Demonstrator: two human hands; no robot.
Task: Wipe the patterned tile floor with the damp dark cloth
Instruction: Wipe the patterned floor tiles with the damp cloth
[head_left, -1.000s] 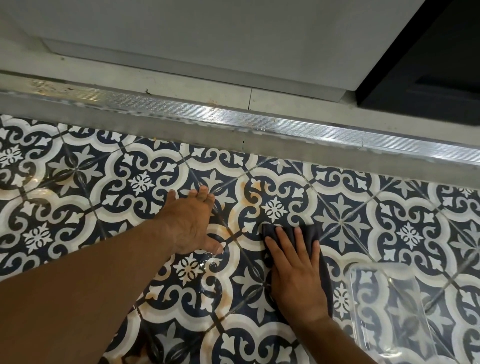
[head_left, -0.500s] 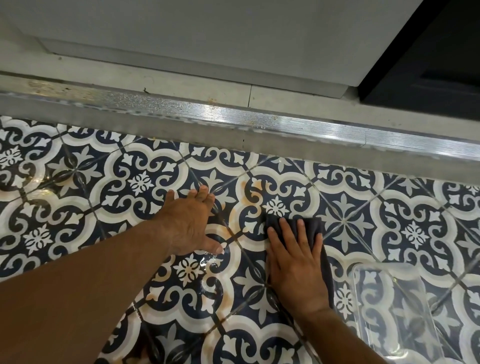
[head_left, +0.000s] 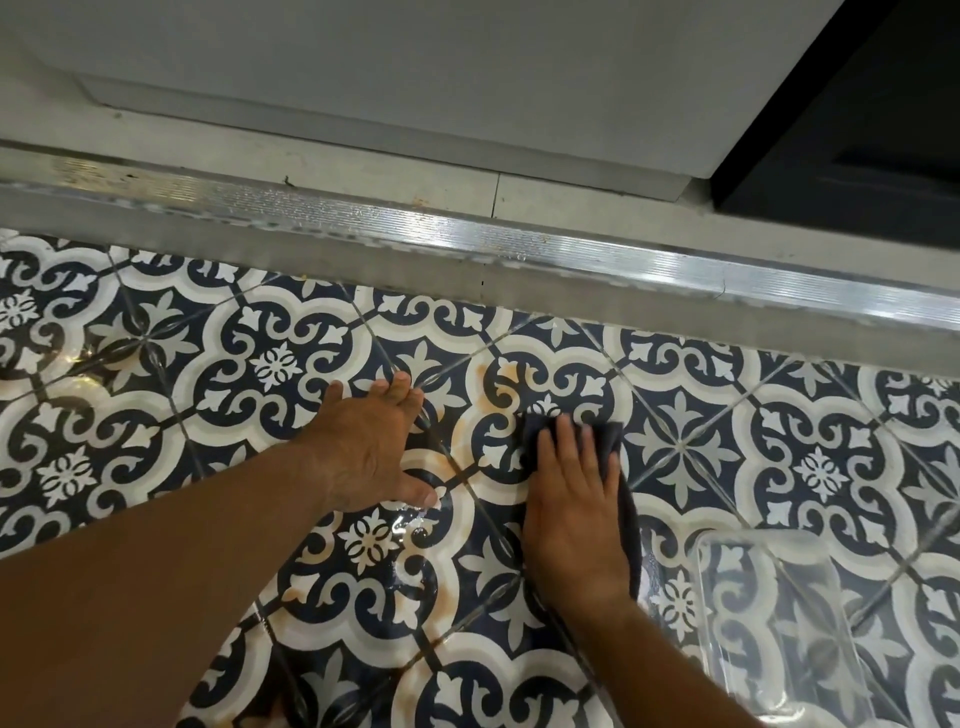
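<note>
The floor (head_left: 810, 467) is blue-and-white patterned tile, wet and shiny, with orange-brown stains around the middle. My right hand (head_left: 571, 509) lies flat, fingers together, pressing the dark cloth (head_left: 608, 434) onto a stained tile. The cloth shows beyond my fingertips and along the right side of my hand. The rest of it is hidden under my palm. My left hand (head_left: 366, 447) rests flat on the floor to the left of the cloth, fingers spread, holding nothing.
A ribbed metal threshold strip (head_left: 519, 244) runs across the far edge of the tiles, with a grey step and white panel (head_left: 415, 67) behind it. A dark cabinet (head_left: 857, 130) stands at top right. A clear plastic tray (head_left: 779, 634) lies on the floor near my right wrist.
My right hand has slid the cloth forward, away from me, over the stained tile. My left hand has stayed planted in the same spot.
</note>
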